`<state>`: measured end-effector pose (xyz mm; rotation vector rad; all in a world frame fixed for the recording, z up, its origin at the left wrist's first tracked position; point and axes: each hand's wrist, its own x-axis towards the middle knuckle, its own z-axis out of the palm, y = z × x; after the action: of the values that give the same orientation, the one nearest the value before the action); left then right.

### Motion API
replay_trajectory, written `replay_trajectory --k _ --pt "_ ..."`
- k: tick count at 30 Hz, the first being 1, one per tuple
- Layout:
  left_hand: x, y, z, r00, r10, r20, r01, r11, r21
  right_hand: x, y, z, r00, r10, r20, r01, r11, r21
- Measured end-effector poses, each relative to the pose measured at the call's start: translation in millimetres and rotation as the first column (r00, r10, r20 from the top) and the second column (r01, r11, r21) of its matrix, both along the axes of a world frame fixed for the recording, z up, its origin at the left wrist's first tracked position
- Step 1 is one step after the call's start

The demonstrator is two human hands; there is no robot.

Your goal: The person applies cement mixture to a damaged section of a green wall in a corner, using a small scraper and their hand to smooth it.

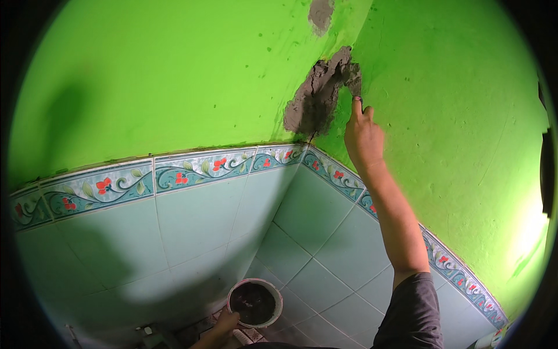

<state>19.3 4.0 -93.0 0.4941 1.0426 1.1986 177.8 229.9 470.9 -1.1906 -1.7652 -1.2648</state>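
Note:
With my right arm raised, my right hand [365, 139] is closed around the handle of a small trowel [356, 89]. Its mortar-smeared blade touches the right side of a rough grey mortar patch [314, 102] in the corner between two green walls. Most of the handle is hidden in my fist. Low down, my left hand [225, 321] grips the near left rim of a round, pale bucket [279, 303]. Dark wet mortar [253, 301] lies inside the bucket.
A smaller grey patch [320, 16] sits higher on the wall. Flowered border tiles [203, 170] run below the green paint, above pale green wall tiles [197, 224]. A dim tap-like fitting [145, 330] is at lower left. My shadow falls across the left wall.

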Motion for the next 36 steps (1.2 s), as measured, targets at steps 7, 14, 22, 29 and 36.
replay_trajectory --k 7,14,22,29,36 --pt "-4 -4 -21 1.0 0.011 -0.019 -0.011 1.0 -0.005 -6 -5 -8 0.995 0.068 -0.068 -0.07 0.997 -0.015" --pt "-1 -6 24 1.0 0.021 0.009 -0.021 1.0 -0.009 7 -2 13 0.954 0.245 -0.172 -0.239 0.969 0.053" --pt "-9 0 -7 0.999 -0.032 0.024 0.033 0.999 -0.026 -17 -16 -51 0.547 0.506 -0.667 -0.741 0.664 -0.103" --pt "-17 -3 -20 0.998 -0.053 0.016 0.053 0.998 0.024 -51 -2 -85 0.477 0.555 -0.682 -0.811 0.576 -0.098" --pt "-14 -8 -37 0.998 0.056 -0.017 -0.056 0.998 0.022 -65 37 -114 0.585 0.615 -0.529 -0.735 0.677 -0.025"
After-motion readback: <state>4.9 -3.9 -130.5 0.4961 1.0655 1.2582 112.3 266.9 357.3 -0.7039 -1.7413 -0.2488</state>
